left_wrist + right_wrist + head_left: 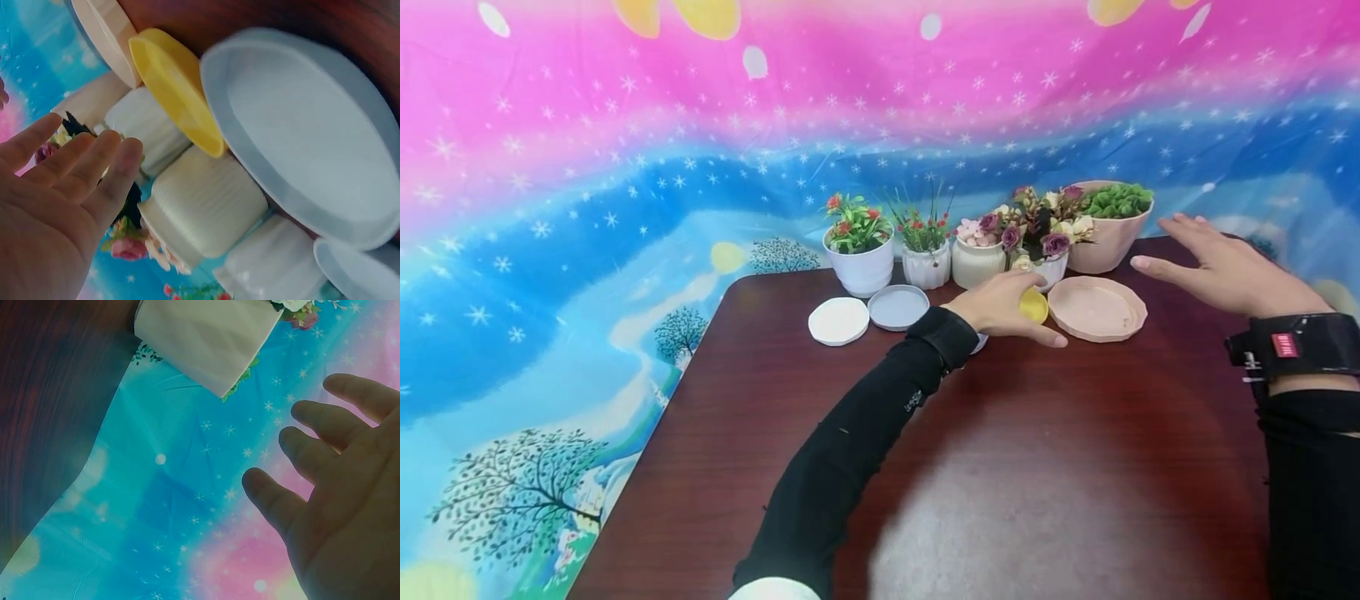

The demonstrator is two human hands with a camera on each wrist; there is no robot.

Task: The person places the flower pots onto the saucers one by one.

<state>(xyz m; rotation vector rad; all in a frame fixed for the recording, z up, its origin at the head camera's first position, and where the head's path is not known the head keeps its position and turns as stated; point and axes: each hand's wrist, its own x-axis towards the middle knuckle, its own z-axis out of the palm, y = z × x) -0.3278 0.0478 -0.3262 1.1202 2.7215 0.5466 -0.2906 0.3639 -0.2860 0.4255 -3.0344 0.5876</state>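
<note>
My left hand point(1003, 304) hovers with fingers spread in front of the cream pot point(977, 265) and the white pot point(1051, 272) of purple and white roses. It holds nothing. Beneath it in the head view is a yellow saucer point(1034, 307), and a grey-blue saucer point(306, 137) lies mostly hidden by the wrist. My right hand point(1232, 265), also spread and holding nothing, is raised to the right of the large pink pot point(1101, 246) with a green succulent point(1116, 201). A pink saucer point(1097, 310) sits in front of that pot.
Further left on the brown table point(1000, 467) stand a white pot point(859, 262) with red flowers and a small ribbed pot point(927, 268). Before them lie a white saucer point(838, 322) and a grey saucer point(898, 307). A patterned cloth point(700, 192) hangs behind.
</note>
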